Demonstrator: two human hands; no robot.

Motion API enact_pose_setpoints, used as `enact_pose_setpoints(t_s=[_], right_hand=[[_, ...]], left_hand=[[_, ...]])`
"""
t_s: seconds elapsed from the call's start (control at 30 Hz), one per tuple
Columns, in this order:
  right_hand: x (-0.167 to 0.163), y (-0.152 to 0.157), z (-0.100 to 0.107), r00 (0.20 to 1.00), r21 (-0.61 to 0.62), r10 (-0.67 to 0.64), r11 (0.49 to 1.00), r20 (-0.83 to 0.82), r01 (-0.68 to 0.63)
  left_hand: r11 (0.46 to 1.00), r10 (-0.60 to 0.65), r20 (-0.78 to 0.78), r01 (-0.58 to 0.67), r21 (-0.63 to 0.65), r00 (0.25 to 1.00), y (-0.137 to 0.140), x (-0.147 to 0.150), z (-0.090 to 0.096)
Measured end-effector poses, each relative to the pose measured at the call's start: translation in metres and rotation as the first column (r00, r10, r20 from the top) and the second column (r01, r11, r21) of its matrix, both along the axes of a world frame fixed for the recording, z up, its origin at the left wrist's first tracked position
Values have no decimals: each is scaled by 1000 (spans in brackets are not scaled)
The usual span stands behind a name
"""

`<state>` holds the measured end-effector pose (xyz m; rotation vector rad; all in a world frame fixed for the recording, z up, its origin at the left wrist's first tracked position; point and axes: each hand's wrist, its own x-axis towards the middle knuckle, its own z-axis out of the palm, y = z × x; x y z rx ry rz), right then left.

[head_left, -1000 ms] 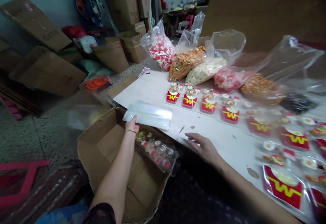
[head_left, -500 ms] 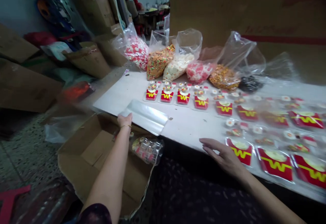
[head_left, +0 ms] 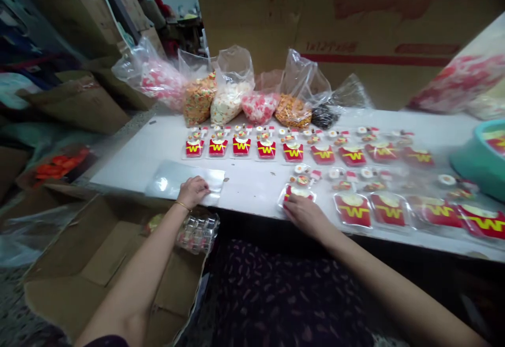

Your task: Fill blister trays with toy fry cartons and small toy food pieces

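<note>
A flat stack of clear plastic bags (head_left: 161,181) lies at the table's near edge. My left hand (head_left: 192,192) rests on its right part, fingers curled and pinching at the plastic. To the right, my right hand (head_left: 305,213) has its fingers closed on the near side of a red fries-box piece with a yellow W (head_left: 296,192) in clear packaging; the fingertips partly cover it. Just beyond that piece lie small toy-food bits (head_left: 303,179). Similar red fries-box pieces (head_left: 352,211) stretch in two rows across the table, each with small bits behind it.
An open cardboard box (head_left: 106,252) stands below the table at left, with a filled clear pack (head_left: 197,234) at its edge. Bags of small coloured pieces (head_left: 231,100) line the table's back. A teal basin (head_left: 469,157) sits at far right.
My view has swung right. My left hand has moved across the bag stack to its right part and curled. My right hand, stretched out before, has closed on a red fries-box piece.
</note>
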<state>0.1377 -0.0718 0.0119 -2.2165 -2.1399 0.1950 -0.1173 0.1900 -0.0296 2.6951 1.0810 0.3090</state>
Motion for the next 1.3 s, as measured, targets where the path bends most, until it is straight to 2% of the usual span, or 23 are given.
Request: enact_pose_setpoints(t_s=[0.07, 0.17, 0.27, 0.4, 0.5, 0.57, 0.7, 0.8, 0.93, 1.07, 1.13, 1.3], right_hand=[[-7, 18, 2, 993, 6, 51, 999, -104, -50], [8, 33, 8, 961, 11, 167, 986, -220, -168], [41, 42, 12, 966, -110, 194, 970, -172, -215], [72, 57, 10, 980, -326, 196, 924, -38, -197], [78, 63, 6, 975, -360, 221, 910, -2, -207], [80, 61, 6, 978, -337, 208, 921, 7, -194], [81, 52, 11, 993, -253, 77, 966, 84, -54], [73, 50, 13, 990, -188, -17, 981, 142, 44], [53, 51, 12, 977, -101, -97, 988, 191, 118], [33, 46, 9, 979, -61, -74, 994, 190, 87], [26, 42, 8, 981, -63, -39, 997, 188, 52], [21, 37, 3, 984, -93, 18, 996, 178, -1]], left_hand=[[999, -10, 45, 11, -32, 999, -9, 11, 8], [978, -140, 206, 167, -121, 968, -30, 29, 18], [948, -236, 272, 282, -145, 933, -52, 49, 17], [946, -284, 156, 303, -116, 946, -69, 71, 6], [964, -235, 107, 246, -105, 966, -71, 81, -1], [966, -211, 119, 226, -129, 970, -70, 85, -3], [966, -175, 173, 203, -163, 969, -69, 90, -4], [975, -119, 225, 156, -157, 967, -75, 94, -3], [970, -10, 414, 109, -216, 910, -91, 100, -2], [952, 45, 524, 123, -282, 850, -106, 106, -2], [941, 74, 509, 109, -319, 858, -108, 107, -3], [924, 305, 259, -218, -315, 916, -93, 113, -6]])
